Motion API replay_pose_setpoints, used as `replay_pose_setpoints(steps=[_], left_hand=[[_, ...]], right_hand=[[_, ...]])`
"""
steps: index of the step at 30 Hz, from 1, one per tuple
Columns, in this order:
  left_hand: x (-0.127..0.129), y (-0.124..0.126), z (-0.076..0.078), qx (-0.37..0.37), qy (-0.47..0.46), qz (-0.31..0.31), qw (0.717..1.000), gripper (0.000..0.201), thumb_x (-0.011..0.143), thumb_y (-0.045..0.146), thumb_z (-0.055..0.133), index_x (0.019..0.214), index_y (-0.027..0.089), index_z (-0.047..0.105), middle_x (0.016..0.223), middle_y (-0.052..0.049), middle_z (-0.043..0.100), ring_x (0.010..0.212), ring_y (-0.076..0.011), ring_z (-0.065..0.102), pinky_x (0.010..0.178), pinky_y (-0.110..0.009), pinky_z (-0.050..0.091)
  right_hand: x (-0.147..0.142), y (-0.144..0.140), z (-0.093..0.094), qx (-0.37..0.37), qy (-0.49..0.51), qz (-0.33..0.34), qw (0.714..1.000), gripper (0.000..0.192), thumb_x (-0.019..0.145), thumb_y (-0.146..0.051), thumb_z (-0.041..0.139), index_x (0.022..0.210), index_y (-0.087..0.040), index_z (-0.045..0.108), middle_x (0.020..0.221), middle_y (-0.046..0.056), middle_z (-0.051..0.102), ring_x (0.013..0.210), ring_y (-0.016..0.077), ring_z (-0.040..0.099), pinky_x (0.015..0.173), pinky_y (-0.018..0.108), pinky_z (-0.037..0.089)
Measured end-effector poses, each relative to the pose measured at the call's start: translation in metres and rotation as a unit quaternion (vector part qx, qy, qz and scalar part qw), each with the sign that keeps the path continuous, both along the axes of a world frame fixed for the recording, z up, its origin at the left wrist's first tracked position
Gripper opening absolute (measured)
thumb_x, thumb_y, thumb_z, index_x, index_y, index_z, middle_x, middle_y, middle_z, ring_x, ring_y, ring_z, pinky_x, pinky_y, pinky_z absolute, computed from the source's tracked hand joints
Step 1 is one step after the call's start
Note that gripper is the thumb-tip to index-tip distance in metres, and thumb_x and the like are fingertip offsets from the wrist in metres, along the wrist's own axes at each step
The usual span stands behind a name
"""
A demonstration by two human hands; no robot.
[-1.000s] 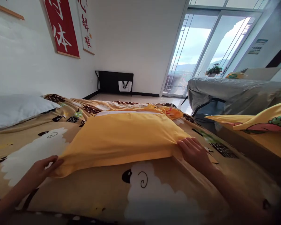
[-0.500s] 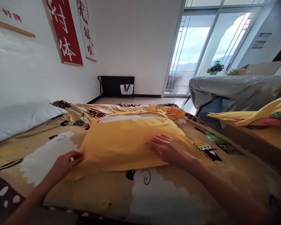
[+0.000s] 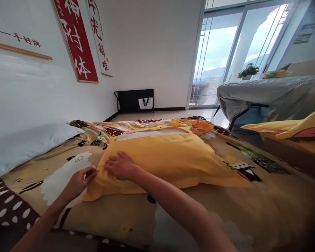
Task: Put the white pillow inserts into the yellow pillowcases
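A yellow pillowcase (image 3: pixel 157 150) lies on the bed with a pillow inside; a white strip of the pillow (image 3: pixel 152 134) shows through the opening along its far side. My left hand (image 3: pixel 80 182) is at the pillowcase's left edge, with thumb and fingers closed on the fabric. My right hand (image 3: pixel 120 166) has crossed to the left end and presses on top of the case, fingers slightly bent and apart. Small folds run through the cloth between both hands.
The bed carries a sheep-print blanket (image 3: pixel 126 217). A white pillow (image 3: pixel 39 145) lies at the left wall. More yellow fabric (image 3: pixel 283 129) is at the right. Beyond are a plastic-covered table (image 3: pixel 267 84), a black panel (image 3: pixel 128 99) with a white bag (image 3: pixel 145 103), and glass doors.
My right hand has moved left across the pillowcase, from its right half to its left end. My left hand stays at the left edge. The case now looks puffier, and the view has shifted slightly.
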State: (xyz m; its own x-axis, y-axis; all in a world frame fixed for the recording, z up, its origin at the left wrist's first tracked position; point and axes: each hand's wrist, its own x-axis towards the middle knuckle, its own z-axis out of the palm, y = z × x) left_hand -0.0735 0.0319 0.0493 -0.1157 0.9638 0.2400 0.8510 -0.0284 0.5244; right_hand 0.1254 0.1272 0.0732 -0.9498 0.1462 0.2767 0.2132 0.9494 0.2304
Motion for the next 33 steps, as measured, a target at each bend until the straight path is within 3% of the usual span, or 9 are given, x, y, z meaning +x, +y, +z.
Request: replay_pose_setpoints(steps=[6, 11, 13, 16, 18, 21, 25, 29, 33], left_hand=[[0.015, 0.006, 0.002, -0.017, 0.021, 0.030, 0.999, 0.041, 0.076, 0.058, 0.039, 0.067, 0.020, 0.053, 0.067, -0.003, 0.061, 0.066, -0.0198, 0.056, 0.063, -0.030, 0.041], [0.050, 0.027, 0.016, 0.074, -0.011, 0.039, 0.996, 0.036, 0.078, 0.053, 0.035, 0.071, 0.020, 0.049, 0.070, -0.004, 0.060, 0.068, -0.0196, 0.056, 0.065, -0.030, 0.043], [0.056, 0.035, 0.024, 0.124, -0.015, 0.041, 0.991, 0.034, 0.079, 0.050, 0.036, 0.077, 0.019, 0.050, 0.077, -0.006, 0.061, 0.074, -0.0200, 0.057, 0.071, -0.031, 0.044], [0.047, 0.043, 0.032, 0.143, -0.039, 0.036, 0.988, 0.036, 0.080, 0.049, 0.040, 0.089, 0.017, 0.055, 0.089, -0.008, 0.064, 0.081, -0.0208, 0.060, 0.075, -0.032, 0.047], [0.037, 0.045, 0.034, 0.125, -0.070, 0.018, 0.990, 0.042, 0.079, 0.050, 0.042, 0.101, 0.017, 0.057, 0.100, -0.010, 0.066, 0.088, -0.0221, 0.062, 0.077, -0.033, 0.049], [0.026, 0.047, 0.034, 0.102, -0.077, -0.013, 0.992, 0.048, 0.081, 0.050, 0.042, 0.113, 0.017, 0.056, 0.119, -0.012, 0.063, 0.108, -0.0243, 0.059, 0.091, -0.036, 0.047], [0.029, 0.062, 0.033, 0.088, -0.027, -0.069, 0.993, 0.050, 0.086, 0.047, 0.034, 0.119, 0.018, 0.056, 0.128, -0.011, 0.060, 0.119, -0.0235, 0.054, 0.104, -0.040, 0.039], [0.042, 0.103, 0.048, 0.110, 0.068, -0.036, 0.991, 0.048, 0.085, 0.041, 0.032, 0.118, 0.017, 0.058, 0.125, -0.013, 0.061, 0.119, -0.0250, 0.054, 0.105, -0.042, 0.038], [0.055, 0.140, 0.072, 0.114, 0.096, -0.023, 0.989, 0.058, 0.073, 0.032, 0.047, 0.127, 0.011, 0.051, 0.135, -0.020, 0.051, 0.127, -0.0331, 0.045, 0.107, -0.051, 0.031]], right_hand=[[-0.016, 0.002, -0.019, -0.039, -0.064, -0.019, 0.997, 0.020, 0.087, -0.023, 0.050, 0.101, -0.019, 0.064, 0.109, 0.003, 0.068, 0.105, 0.0214, 0.056, 0.086, 0.041, 0.034], [-0.010, -0.021, -0.031, -0.028, -0.066, 0.003, 0.997, 0.022, 0.089, -0.017, 0.045, 0.096, -0.015, 0.067, 0.108, 0.005, 0.069, 0.096, 0.0197, 0.058, 0.091, 0.038, 0.035], [-0.001, -0.022, -0.024, -0.054, -0.072, 0.050, 0.995, 0.023, 0.087, -0.014, 0.046, 0.093, -0.018, 0.067, 0.101, 0.000, 0.071, 0.090, 0.0169, 0.059, 0.090, 0.034, 0.037], [0.026, 0.006, 0.005, -0.157, -0.030, 0.083, 0.984, 0.023, 0.088, -0.017, 0.046, 0.094, -0.021, 0.068, 0.091, -0.005, 0.072, 0.082, 0.0110, 0.061, 0.079, 0.022, 0.041], [0.058, 0.042, 0.030, -0.193, 0.046, 0.020, 0.980, 0.028, 0.091, -0.020, 0.041, 0.103, -0.018, 0.067, 0.099, 0.001, 0.071, 0.085, 0.0109, 0.061, 0.075, 0.020, 0.042], [0.127, 0.098, 0.054, -0.184, 0.180, -0.247, 0.934, 0.027, 0.089, -0.025, 0.043, 0.091, -0.016, 0.068, 0.098, 0.006, 0.070, 0.083, 0.0134, 0.059, 0.074, 0.021, 0.040], [0.220, 0.139, 0.049, -0.175, 0.197, -0.381, 0.886, 0.037, 0.090, -0.037, 0.041, 0.077, -0.014, 0.067, 0.082, 0.010, 0.069, 0.071, 0.0162, 0.057, 0.064, 0.026, 0.037], [0.268, 0.135, 0.038, -0.176, 0.190, -0.429, 0.865, 0.045, 0.090, -0.039, 0.038, 0.060, -0.014, 0.060, 0.060, 0.006, 0.062, 0.058, 0.0144, 0.051, 0.056, 0.026, 0.033], [0.283, 0.093, 0.042, -0.152, 0.162, -0.406, 0.887, 0.039, 0.086, -0.039, 0.047, 0.055, -0.017, 0.055, 0.053, 0.000, 0.055, 0.055, 0.0120, 0.045, 0.053, 0.025, 0.027]])
